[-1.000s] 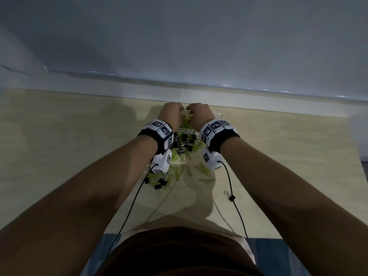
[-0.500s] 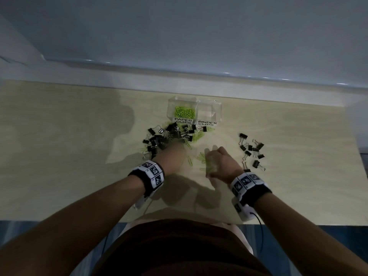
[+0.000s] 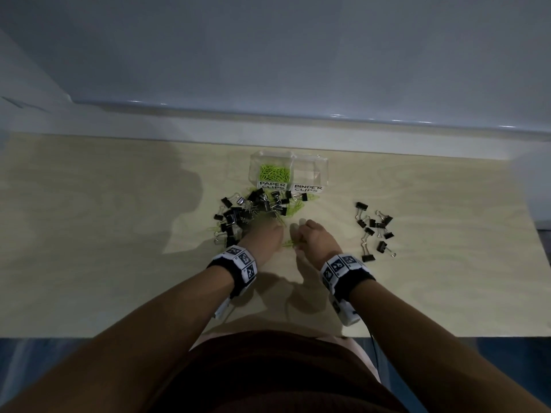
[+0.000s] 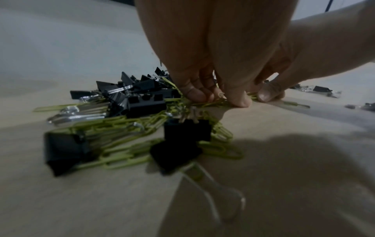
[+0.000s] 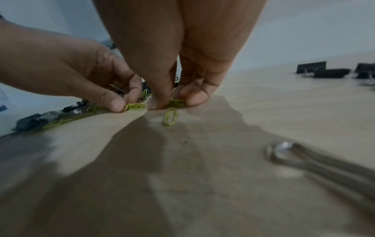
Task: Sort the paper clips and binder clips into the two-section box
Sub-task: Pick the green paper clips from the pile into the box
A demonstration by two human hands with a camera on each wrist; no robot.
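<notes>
A clear two-section box (image 3: 320, 171) stands at the table's far middle; its left section, labelled PAPER CLIPS, holds green paper clips (image 3: 273, 173), and the BINDER CLIPS section looks bare. In front of it lies a mixed heap of black binder clips (image 3: 238, 214) and green paper clips (image 4: 129, 126). My left hand (image 3: 264, 238) pinches green paper clips (image 5: 136, 106) at the heap's near edge. My right hand (image 3: 316, 239), just beside it, pinches more green paper clips (image 5: 176, 102) against the table. One loose paper clip (image 5: 170, 118) lies just in front of the right fingertips.
A second group of black binder clips (image 3: 376, 231) is scattered to the right of my right hand. The light wooden table (image 3: 119, 263) ends at a wall ledge behind the box. A binder clip's metal handle (image 5: 316, 158) lies close by the right wrist.
Both hands have come back from the box to the table's near middle and dropped onto the green paper clips, pinching them. The right hand shifted slightly toward the left hand.
</notes>
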